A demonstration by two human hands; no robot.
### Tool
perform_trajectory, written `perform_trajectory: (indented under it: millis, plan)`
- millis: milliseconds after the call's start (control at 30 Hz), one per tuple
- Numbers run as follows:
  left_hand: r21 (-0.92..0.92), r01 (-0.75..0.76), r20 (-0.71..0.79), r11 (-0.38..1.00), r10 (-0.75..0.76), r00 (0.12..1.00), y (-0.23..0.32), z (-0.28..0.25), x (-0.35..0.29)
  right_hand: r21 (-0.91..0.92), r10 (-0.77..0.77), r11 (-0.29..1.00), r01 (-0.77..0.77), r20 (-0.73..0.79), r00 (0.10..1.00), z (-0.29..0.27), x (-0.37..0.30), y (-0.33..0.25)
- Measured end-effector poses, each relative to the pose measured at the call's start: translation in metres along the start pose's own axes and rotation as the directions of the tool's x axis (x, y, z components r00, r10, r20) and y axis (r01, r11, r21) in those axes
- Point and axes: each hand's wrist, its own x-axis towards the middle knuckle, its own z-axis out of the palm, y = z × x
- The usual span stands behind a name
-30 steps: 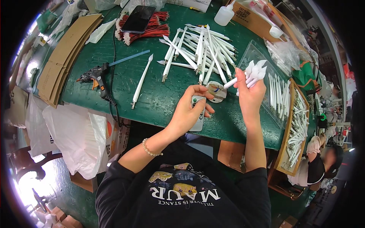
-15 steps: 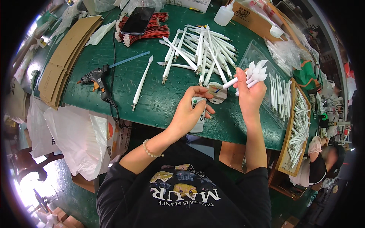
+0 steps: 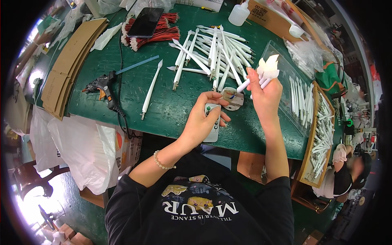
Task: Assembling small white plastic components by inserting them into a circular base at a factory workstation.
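My left hand (image 3: 204,116) is curled round the upper end of a slim white remote control (image 3: 212,134) by the table's front edge, thumb over its face. Its fingertips come close to a round, pale base (image 3: 233,99) with a bit of blue wire. In my right hand (image 3: 266,96) is a bunch of white flameless taper candles (image 3: 267,73), flame-shaped tips upward. A tip in the bunch glows warm yellow. One candle's lower end slants down to the round base. Beyond my hands lies a loose pile of similar candles (image 3: 216,57).
A single candle (image 3: 152,90) and a black glue gun (image 3: 104,87) with a blue stick lie left. Behind are red wire bundles (image 3: 161,34), a phone (image 3: 145,22) and a squeeze bottle (image 3: 239,15). A clear tray (image 3: 286,102) and a candle-filled wooden box (image 3: 307,161) stand right, near another person (image 3: 347,171).
A flame tip in the bunch, white before, now glows warm yellow. My right hand has shifted slightly left and tilted the candles; my left hand keeps its place on the remote control.
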Motion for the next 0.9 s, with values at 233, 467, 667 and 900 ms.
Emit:
perform_trajectory:
  millis: [233, 467, 667, 900]
  plan:
    - [-0.032, 0.053, 0.036, 0.998, -0.052, 0.998, 0.0, -0.001, -0.001, -0.002, 0.0, 1.0, 0.0, -0.005, 1.0, 0.0, -0.001, -0.001]
    - [-0.016, 0.071, 0.057, 0.997, -0.07, 0.996, 0.002, -0.002, -0.002, -0.002, 0.016, 1.0, -0.016, 0.003, 1.0, -0.001, -0.001, -0.002]
    - [-0.053, 0.036, 0.05, 0.998, -0.034, 0.998, 0.0, -0.005, -0.002, 0.075, 0.212, 0.971, -0.225, 0.153, 0.965, 0.004, 0.036, -0.015]
    - [-0.038, 0.021, 0.073, 0.999, -0.019, 0.997, 0.0, -0.003, -0.002, 0.027, 0.311, 0.943, -0.331, 0.279, 0.909, 0.013, 0.067, 0.001]
